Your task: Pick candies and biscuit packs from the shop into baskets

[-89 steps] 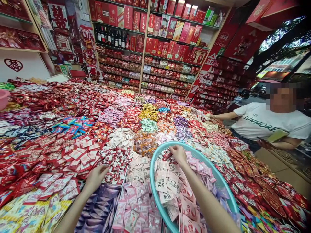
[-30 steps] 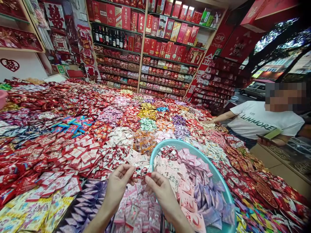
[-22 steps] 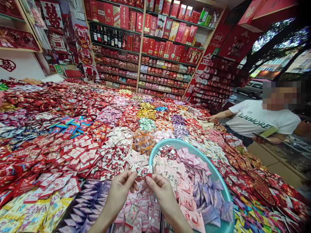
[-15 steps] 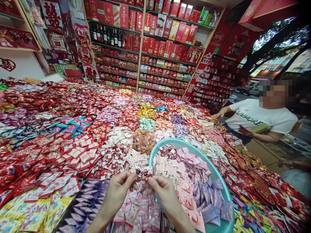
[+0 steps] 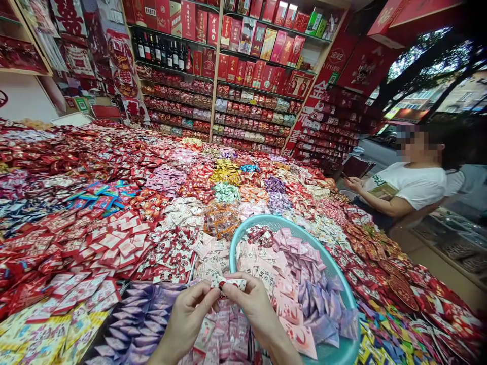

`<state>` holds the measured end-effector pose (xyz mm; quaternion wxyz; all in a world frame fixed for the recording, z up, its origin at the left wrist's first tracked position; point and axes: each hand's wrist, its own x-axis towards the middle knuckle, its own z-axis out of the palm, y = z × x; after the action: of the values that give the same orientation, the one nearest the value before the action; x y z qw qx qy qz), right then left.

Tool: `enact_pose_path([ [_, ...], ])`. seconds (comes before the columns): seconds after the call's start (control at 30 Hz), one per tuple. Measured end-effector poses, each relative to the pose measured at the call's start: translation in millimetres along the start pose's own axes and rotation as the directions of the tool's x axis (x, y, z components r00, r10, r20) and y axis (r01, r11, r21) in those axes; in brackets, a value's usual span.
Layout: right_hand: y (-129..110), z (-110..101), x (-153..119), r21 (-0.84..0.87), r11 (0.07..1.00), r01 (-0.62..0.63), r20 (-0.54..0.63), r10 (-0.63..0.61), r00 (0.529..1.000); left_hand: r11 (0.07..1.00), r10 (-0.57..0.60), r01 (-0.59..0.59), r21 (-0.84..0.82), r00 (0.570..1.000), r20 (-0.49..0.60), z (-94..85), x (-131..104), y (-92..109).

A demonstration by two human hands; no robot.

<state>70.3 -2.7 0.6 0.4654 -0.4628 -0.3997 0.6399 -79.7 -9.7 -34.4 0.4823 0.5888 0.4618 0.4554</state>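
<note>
Between both my hands is a small candy packet (image 5: 233,282), white with red and black print. My left hand (image 5: 193,307) pinches its left part, and my right hand (image 5: 251,304) pinches it close beside, thumbs nearly meeting. The fingers cover most of the packet. Just right of my hands a teal plastic basket (image 5: 235,238) holds sorted packets: pale cream ones (image 5: 262,263), pink ones (image 5: 300,248) and purple ones (image 5: 323,309). Below my hands lie pink packets (image 5: 228,329). Purple packets (image 5: 140,309) fill a dark tray left of my left wrist.
Heaped packets of many colours spread around, with red-and-white ones (image 5: 122,238) to the left. Shelves (image 5: 215,76) with red boxes and bottles stand behind. At the right, a person in a white shirt (image 5: 418,182) stands beside the heap.
My fingers have closed inward over the packet, which now looks folded or bunched, its printed face mostly covered. The person at right has turned sideways and brought both hands together.
</note>
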Motion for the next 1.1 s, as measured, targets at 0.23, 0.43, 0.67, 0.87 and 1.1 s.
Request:
enact_pose_path([
  [0.23,4.8,-5.1,0.4,-0.026,0.997,0.068,-0.018,-0.069,0.997,1.0,-0.012,0.012,-0.009,1.0,0.011,2.8,-1.4,-4.3],
  [0.43,6.5,-3.2,0.5,0.011,0.999,0.034,-0.023,-0.033,0.999,0.997,-0.062,0.061,-0.053,0.998,-0.016,8.4,-4.4,-15.6],
  [0.67,13.8,-2.2,4.6,0.055,0.998,0.041,-0.091,-0.035,0.995,0.992,-0.081,0.08,-0.099,0.997,-0.005,11.7,-2.3,-15.4],
  [0.87,21.3,-7.5,8.1,0.047,0.998,0.049,-0.065,-0.046,0.997,0.993,-0.073,0.071,-0.095,0.997,-0.022,12.5,-2.8,-8.4],
  [1.1,40.0,-10.1,12.6,0.129,0.991,0.021,-0.078,-0.011,0.997,0.996,-0.063,0.061,-0.061,0.998,-0.015,13.6,-3.2,-10.0],
])
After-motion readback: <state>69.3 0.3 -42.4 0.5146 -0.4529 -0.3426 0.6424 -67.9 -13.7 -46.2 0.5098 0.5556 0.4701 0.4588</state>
